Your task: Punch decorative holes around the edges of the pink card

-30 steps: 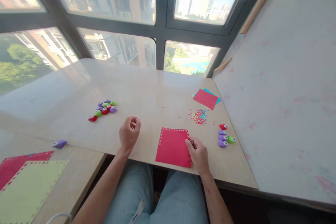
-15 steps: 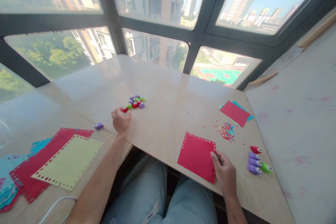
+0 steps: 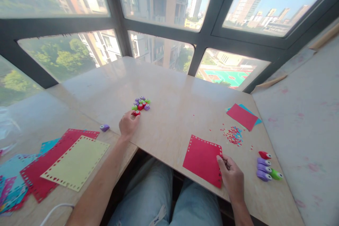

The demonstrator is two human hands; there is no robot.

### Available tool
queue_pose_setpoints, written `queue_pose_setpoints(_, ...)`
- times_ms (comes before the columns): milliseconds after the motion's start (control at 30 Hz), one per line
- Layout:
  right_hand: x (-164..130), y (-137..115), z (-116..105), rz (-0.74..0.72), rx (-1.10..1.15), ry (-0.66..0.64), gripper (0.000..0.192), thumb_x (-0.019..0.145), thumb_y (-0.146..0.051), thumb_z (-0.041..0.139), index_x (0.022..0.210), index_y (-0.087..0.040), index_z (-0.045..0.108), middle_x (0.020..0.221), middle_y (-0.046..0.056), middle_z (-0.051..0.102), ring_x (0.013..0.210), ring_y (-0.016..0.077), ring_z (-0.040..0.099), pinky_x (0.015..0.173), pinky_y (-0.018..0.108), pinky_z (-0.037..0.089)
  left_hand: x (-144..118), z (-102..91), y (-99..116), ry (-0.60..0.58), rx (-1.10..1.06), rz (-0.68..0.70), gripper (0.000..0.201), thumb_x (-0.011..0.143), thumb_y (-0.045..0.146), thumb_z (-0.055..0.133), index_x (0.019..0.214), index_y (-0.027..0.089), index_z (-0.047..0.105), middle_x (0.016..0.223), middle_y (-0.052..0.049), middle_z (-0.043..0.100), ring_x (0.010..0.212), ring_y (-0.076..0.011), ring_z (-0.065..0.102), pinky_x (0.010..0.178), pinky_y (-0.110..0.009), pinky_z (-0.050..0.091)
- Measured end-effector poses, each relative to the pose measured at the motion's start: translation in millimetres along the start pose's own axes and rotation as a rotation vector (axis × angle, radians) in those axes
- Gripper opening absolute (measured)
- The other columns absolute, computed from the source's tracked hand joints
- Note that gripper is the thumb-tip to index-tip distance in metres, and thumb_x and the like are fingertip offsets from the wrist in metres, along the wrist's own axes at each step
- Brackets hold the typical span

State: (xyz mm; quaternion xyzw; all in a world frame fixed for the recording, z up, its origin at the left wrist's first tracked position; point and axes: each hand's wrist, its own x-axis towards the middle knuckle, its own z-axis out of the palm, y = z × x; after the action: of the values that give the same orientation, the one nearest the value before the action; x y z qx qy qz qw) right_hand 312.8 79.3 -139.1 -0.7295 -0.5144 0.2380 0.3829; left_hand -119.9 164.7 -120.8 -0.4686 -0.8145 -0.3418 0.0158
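Note:
My left hand (image 3: 129,124) is closed with its fingertips around a small red paper punch (image 3: 136,113). This punch is just in front of a cluster of small purple, green and red paper punches (image 3: 141,103). At the table's front edge lies a red paper sheet (image 3: 202,160) with holes along its top, right and upper left edges. My right hand (image 3: 232,173) pinches the sheet's right edge between thumb and fingers. Left of my left hand, a single purple paper punch (image 3: 104,127) stands apart.
Punched red, yellow and blue sheets (image 3: 76,162) overlap at the left, near a white cable (image 3: 57,206). Paper confetti (image 3: 233,136), unpunched coloured sheets (image 3: 242,116) and several more punches (image 3: 264,169) sit at the right beside the wall. Windows border the table's far side.
My left hand has moved the red punch slightly right, from the cluster's left end to its front. My right hand still holds the red sheet. The view has shifted a little.

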Motion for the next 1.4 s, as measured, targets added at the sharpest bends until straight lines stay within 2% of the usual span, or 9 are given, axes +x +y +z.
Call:
queue_pose_setpoints(167,12,-2,3,-0.016,0.034,-0.023,0.050,0.077,-0.060,0.058,0.092,-0.014,0.070,0.076,0.009,0.072,0.064,0.0228,0.063,0.057,0.029,0.047,-19,1.0,10,-0.151,0.098,0.281,0.029,0.087,0.038,0.058,0.110,0.023,0.065,0.109,-0.008,0.068,0.090,-0.0246,0.066,0.067,-0.029,0.045)
queue_pose_setpoints(433,45,-18,25,-0.120,-0.003,-0.031,0.047,0.077,-0.056,0.055,0.087,-0.013,0.071,0.076,0.010,0.071,0.066,0.0231,0.063,0.063,0.031,0.046,-52,8.0,41,-0.407,0.021,0.656,0.026,0.093,0.042,0.051,0.107,0.023,0.061,0.097,-0.005,0.066,0.078,-0.0181,0.064,0.061,-0.024,0.042)
queue_pose_setpoints(567,58,-28,36,-0.147,0.002,-0.059,0.047,0.077,-0.055,0.053,0.087,-0.013,0.072,0.073,0.009,0.070,0.065,0.0221,0.062,0.062,0.030,0.045,-65,18.8,63,-0.490,-0.037,0.741,0.025,0.093,0.043,0.051,0.104,0.023,0.061,0.097,-0.004,0.065,0.077,-0.0165,0.064,0.061,-0.024,0.043)
queue_pose_setpoints(667,64,-33,41,-0.141,0.030,-0.084,0.046,0.077,-0.054,0.053,0.088,-0.013,0.071,0.070,0.007,0.069,0.064,0.0213,0.062,0.061,0.029,0.045,-73,28.3,80,-0.513,-0.082,0.775,0.023,0.092,0.040,0.053,0.105,0.022,0.061,0.105,-0.006,0.065,0.081,-0.0170,0.065,0.063,-0.025,0.046)
queue_pose_setpoints(833,74,-39,46,-0.155,0.073,-0.076,0.042,0.077,-0.052,0.054,0.084,-0.015,0.071,0.069,0.005,0.069,0.065,0.0212,0.062,0.063,0.029,0.046,-83,41.9,103,-0.574,-0.243,0.881,0.036,0.091,0.029,0.054,0.128,0.026,0.053,0.127,-0.009,0.059,0.096,-0.0184,0.066,0.074,-0.027,0.052)
queue_pose_setpoints(933,80,-39,49,-0.169,0.097,-0.074,0.040,0.077,-0.050,0.055,0.085,-0.014,0.071,0.073,0.007,0.070,0.067,0.0217,0.063,0.064,0.030,0.046,-85,47.6,109,-0.605,-0.311,0.886,0.038,0.092,0.023,0.052,0.129,0.026,0.053,0.126,-0.008,0.061,0.098,-0.0190,0.065,0.081,-0.031,0.053)
queue_pose_setpoints(1100,83,-38,51,-0.165,0.126,-0.080,0.040,0.079,-0.049,0.054,0.087,-0.014,0.071,0.077,0.008,0.071,0.068,0.0209,0.063,0.066,0.030,0.046,-83,52.9,109,-0.625,-0.448,0.767,0.038,0.088,0.013,0.053,0.125,0.023,0.056,0.118,-0.008,0.064,0.100,-0.0180,0.062,0.088,-0.032,0.051)
queue_pose_setpoints(1200,83,-40,50,-0.162,0.154,-0.071,0.040,0.080,-0.050,0.055,0.086,-0.013,0.070,0.077,0.008,0.070,0.068,0.0208,0.062,0.066,0.030,0.045,-80,54.9,109,-0.608,-0.498,0.712,0.037,0.086,0.011,0.053,0.121,0.022,0.058,0.115,-0.009,0.064,0.100,-0.0179,0.062,0.088,-0.032,0.051)
queue_pose_setpoints(1400,83,-41,47,-0.144,0.282,-0.048,0.040,0.077,-0.051,0.058,0.084,-0.013,0.070,0.074,0.007,0.069,0.068,0.0202,0.061,0.065,0.029,0.046,-79,57.6,110,-0.607,-0.527,0.660,0.032,0.085,0.013,0.055,0.115,0.021,0.062,0.107,-0.008,0.063,0.088,-0.0149,0.063,0.081,-0.030,0.053)
